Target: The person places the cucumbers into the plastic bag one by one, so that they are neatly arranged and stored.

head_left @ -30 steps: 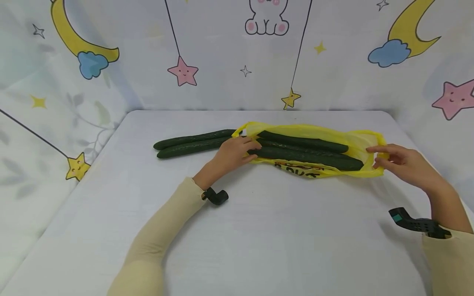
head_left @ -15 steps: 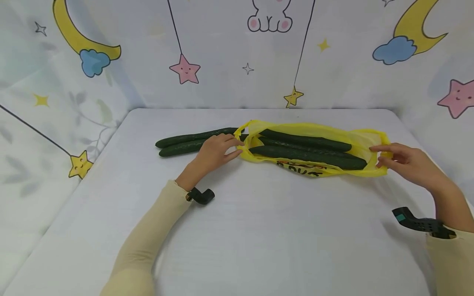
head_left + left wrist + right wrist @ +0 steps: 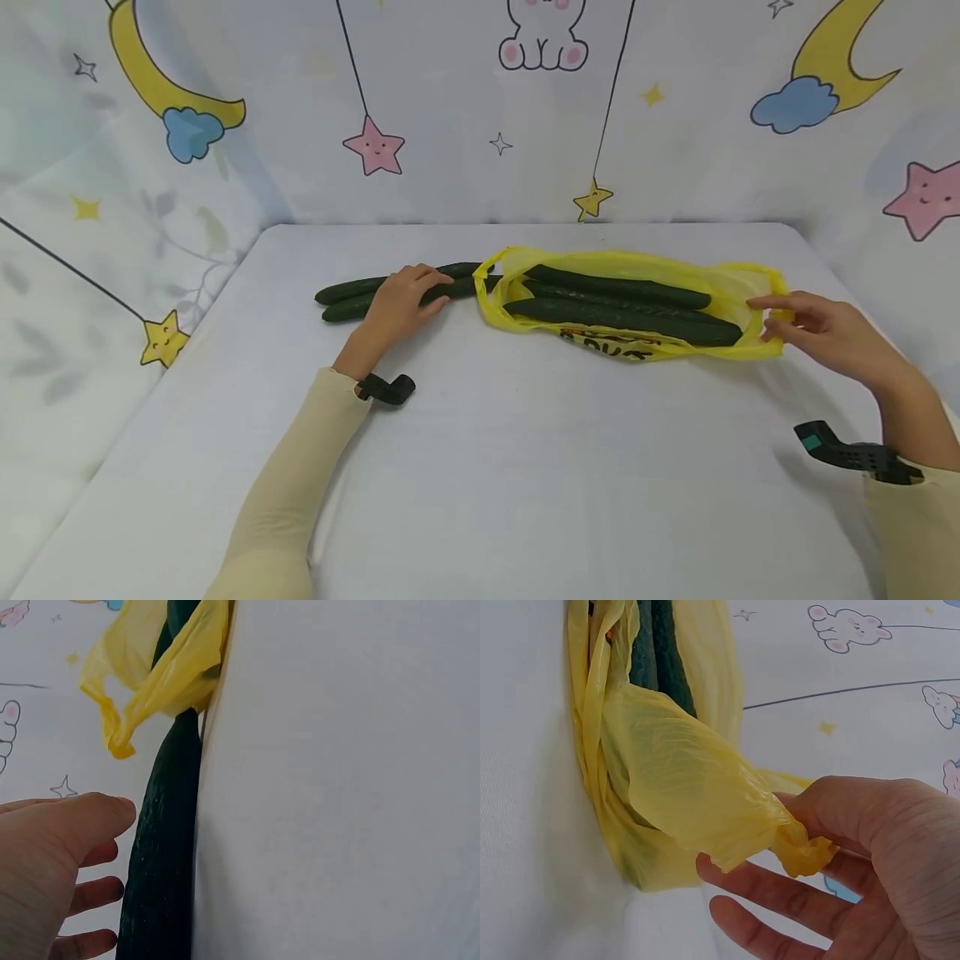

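Observation:
My left hand (image 3: 393, 304) is at the middle of two dark green cucumbers (image 3: 348, 290) lying side by side on the table. In the left wrist view, its thumb and loosely spread fingers stand close beside one cucumber (image 3: 161, 855), not wrapped around it. To the right lies a yellow plastic bag (image 3: 738, 287), its side gaping, with several cucumbers (image 3: 622, 318) in it. My right hand (image 3: 840, 337) holds the bag's right end; in the right wrist view it pinches the gathered plastic (image 3: 799, 844) by the thumb, other fingers extended below.
A white table (image 3: 525, 467) stretches toward me. Behind it hangs a white cloth backdrop (image 3: 450, 92) printed with moons and stars. The right ends of the loose cucumbers reach the bag's left handle (image 3: 483, 292).
My left hand has left the bag's left opening and moved left onto the two loose cucumbers. The right hand keeps its hold on the bag's right end.

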A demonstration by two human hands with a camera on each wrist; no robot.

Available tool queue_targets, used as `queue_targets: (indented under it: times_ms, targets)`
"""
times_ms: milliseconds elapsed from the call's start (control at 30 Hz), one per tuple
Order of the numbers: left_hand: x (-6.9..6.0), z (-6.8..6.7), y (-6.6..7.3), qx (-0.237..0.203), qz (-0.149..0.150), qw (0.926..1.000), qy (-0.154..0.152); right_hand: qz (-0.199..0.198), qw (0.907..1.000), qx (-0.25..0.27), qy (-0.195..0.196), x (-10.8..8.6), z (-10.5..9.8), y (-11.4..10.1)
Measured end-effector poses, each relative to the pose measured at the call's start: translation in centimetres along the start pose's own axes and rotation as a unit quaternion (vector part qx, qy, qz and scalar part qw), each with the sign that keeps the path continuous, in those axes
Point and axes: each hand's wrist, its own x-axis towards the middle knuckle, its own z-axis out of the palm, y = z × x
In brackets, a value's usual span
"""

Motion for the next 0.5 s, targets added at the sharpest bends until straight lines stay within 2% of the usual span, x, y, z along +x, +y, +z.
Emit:
queue_targets:
  times_ms: [133, 500]
  targets:
    - [-0.3, -0.2, -0.7, -0.004, -0.037, 0.9988, -0.031, -0.002, 1.0, 0.0, 0.0, 0.0, 0.0, 0.0]
    - [-0.7, 0.1, -1.8, -0.001, -0.091, 0.9925, -0.081, -0.018, 0.9998, 0.012, 0.004, 0.1, 0.1, -0.1]
